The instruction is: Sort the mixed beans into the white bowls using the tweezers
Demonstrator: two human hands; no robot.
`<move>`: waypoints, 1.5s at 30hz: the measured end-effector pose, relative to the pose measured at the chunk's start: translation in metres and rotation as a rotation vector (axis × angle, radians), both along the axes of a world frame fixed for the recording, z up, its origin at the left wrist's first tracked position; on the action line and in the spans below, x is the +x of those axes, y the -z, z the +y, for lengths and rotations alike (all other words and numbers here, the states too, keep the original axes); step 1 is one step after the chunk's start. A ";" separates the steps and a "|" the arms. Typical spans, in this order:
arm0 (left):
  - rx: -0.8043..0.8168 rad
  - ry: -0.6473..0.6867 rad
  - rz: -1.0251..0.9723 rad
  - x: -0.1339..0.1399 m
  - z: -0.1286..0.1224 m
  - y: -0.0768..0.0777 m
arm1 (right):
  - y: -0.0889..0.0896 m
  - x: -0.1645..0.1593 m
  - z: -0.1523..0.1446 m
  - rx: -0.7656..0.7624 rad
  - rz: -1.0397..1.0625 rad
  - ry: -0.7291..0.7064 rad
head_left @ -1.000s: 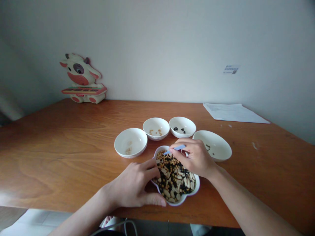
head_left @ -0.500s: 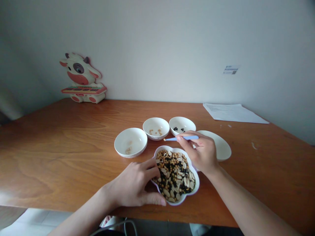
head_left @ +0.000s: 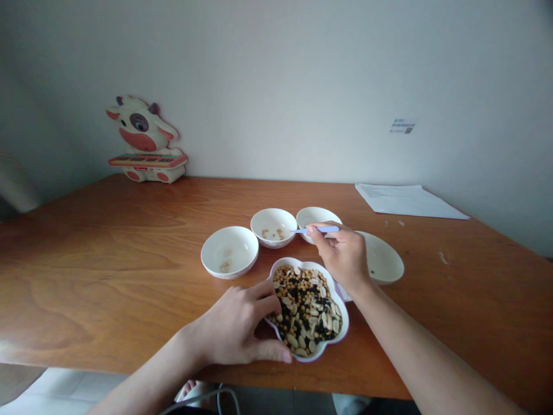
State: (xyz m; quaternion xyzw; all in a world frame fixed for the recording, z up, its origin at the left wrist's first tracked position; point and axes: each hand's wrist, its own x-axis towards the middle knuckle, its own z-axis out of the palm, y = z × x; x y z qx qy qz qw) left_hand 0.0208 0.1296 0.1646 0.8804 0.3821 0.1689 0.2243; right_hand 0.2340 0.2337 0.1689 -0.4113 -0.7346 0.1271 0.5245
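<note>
My left hand (head_left: 244, 325) grips the left side of a white flower-shaped dish (head_left: 344, 320), thumb along the near rim and fingertips over the inside. Peanuts, yellow beans and dark beans lie mixed in it. Between the fingers of my right hand (head_left: 343, 253) is a pair of blue tweezers (head_left: 324, 229), tip pointing left at the right rim of the middle white bowl (head_left: 273, 218). Whether the tip holds a bean is too small to tell. That bowl has several yellow beans. The back right bowl (head_left: 315, 214) is partly hidden by my right hand.
At the left stands another white bowl (head_left: 228, 237) with a few pale pieces. A wider white bowl (head_left: 384, 253) on the right holds a small dark speck. A cow toy with a keyboard (head_left: 147, 141) and paper sheets (head_left: 408, 200) lie by the wall.
My right hand has moved slightly left and away from me, bringing the tweezers' tip from above the dish's far side up to the middle bowl's rim. My left hand keeps its place.
</note>
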 end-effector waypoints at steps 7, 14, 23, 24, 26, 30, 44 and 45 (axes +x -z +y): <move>-0.022 -0.009 -0.002 0.000 -0.001 0.000 | 0.003 -0.003 0.006 0.007 -0.043 -0.004; -0.040 -0.036 -0.031 0.001 0.000 0.000 | 0.000 -0.005 0.005 0.003 -0.025 -0.046; -0.026 -0.068 -0.107 -0.004 0.003 0.005 | -0.008 0.016 -0.018 0.033 -0.153 -0.255; -0.031 -0.065 -0.111 -0.005 0.003 0.005 | -0.008 0.016 -0.018 0.031 -0.182 -0.280; -0.040 -0.070 -0.112 -0.006 0.004 0.006 | -0.008 0.016 -0.019 0.018 -0.225 -0.319; -0.032 -0.058 -0.115 -0.007 0.006 0.006 | -0.005 0.013 -0.020 -0.008 -0.236 -0.356; -0.057 -0.025 -0.140 -0.007 0.003 0.003 | -0.001 0.010 -0.019 -0.033 -0.262 -0.346; -0.057 -0.024 -0.141 -0.007 0.003 0.003 | -0.001 0.010 -0.019 -0.036 -0.265 -0.346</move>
